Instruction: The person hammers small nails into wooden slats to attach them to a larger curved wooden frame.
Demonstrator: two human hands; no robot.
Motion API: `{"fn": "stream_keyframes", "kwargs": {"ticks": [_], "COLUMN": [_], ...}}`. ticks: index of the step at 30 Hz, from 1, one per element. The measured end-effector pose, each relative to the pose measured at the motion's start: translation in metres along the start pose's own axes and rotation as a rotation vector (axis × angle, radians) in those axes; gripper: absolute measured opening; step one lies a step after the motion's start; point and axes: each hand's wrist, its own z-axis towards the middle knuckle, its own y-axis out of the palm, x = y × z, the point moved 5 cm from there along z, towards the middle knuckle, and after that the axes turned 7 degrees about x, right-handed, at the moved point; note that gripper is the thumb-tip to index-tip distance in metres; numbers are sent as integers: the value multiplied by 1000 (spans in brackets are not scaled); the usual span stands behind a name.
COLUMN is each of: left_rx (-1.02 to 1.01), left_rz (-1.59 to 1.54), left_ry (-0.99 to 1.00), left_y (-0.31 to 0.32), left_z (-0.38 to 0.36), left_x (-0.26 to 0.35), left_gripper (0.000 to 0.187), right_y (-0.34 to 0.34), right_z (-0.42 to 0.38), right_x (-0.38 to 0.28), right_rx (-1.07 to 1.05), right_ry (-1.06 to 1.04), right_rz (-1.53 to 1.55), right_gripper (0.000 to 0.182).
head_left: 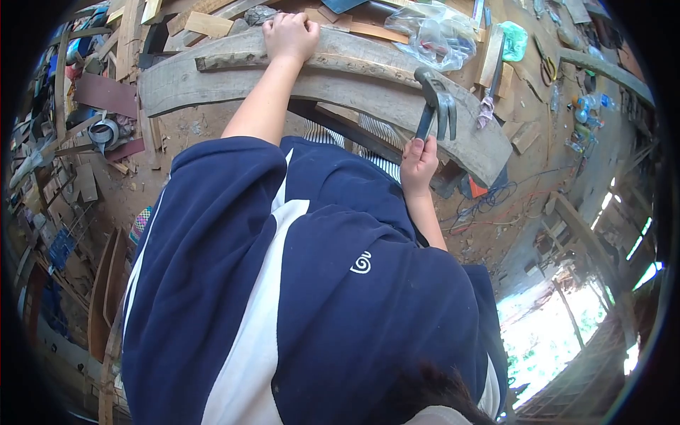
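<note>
My right hand (419, 161) is wrapped around the handle of a claw hammer (440, 103). The hammer's dark metal head is raised over the right part of a thick grey wooden plank (397, 112), claws pointing down toward me. My left hand (290, 37) rests at the plank's far side with fingers curled; whatever is under them is hidden. Beneath that wrist runs a long narrow wooden strip (347, 65), lying along the plank. A dark crumpled lump (259, 15) is just left of the left fingers.
Wood offcuts (209, 25) and a clear plastic bag (435, 35) lie beyond the plank. At the right are a green plastic bag (514, 41), pliers (547, 69) and tangled cable (489, 202) on the dirt floor. A tape roll (104, 134) and scrap are at left.
</note>
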Motion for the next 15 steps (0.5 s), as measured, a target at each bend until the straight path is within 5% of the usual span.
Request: {"fn": "stream_keyframes", "kwargs": {"ticks": [3, 7, 10, 15], "left_rx": [-18, -23, 10, -10], "left_rz": [16, 22, 20, 30], "left_ry": [-23, -56, -50, -56], "left_y": [0, 4, 4, 5], "left_z": [0, 1, -1, -1], "left_x": [-1, -3, -3, -3], "left_gripper": [28, 28, 27, 26], "right_y": [5, -1, -3, -1], "right_z": [-1, -3, -5, 2], "right_x": [1, 6, 2, -1], "right_rx": [-15, -47, 50, 12], "right_ry": [-46, 92, 3, 27], "right_rz": [-244, -236, -58, -226], "right_gripper": [29, 29, 33, 31]}}
